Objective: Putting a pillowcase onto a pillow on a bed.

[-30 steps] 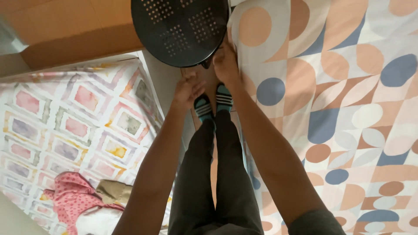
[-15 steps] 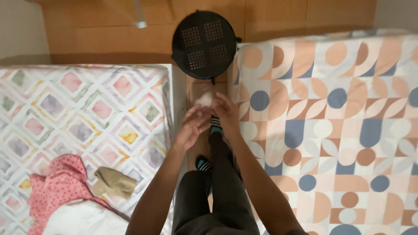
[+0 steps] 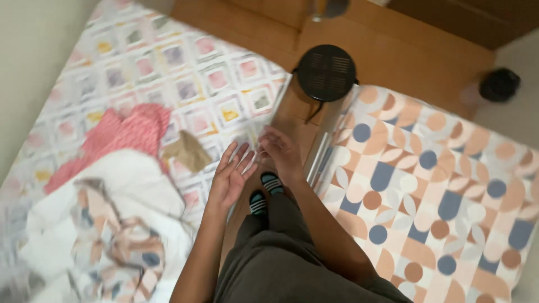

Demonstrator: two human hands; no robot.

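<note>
Standing between the beds, you held your left hand (image 3: 231,178) open and empty beside your right hand (image 3: 281,152), whose grip I cannot tell, both above the socks (image 3: 265,193).

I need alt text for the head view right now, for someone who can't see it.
Both hands, left hand open and right hand loosely curled, hover empty over a narrow wooden floor strip between two patterned beds. A pink cloth and a tan cloth lie on the left bed; a round black stool stands ahead.
</note>
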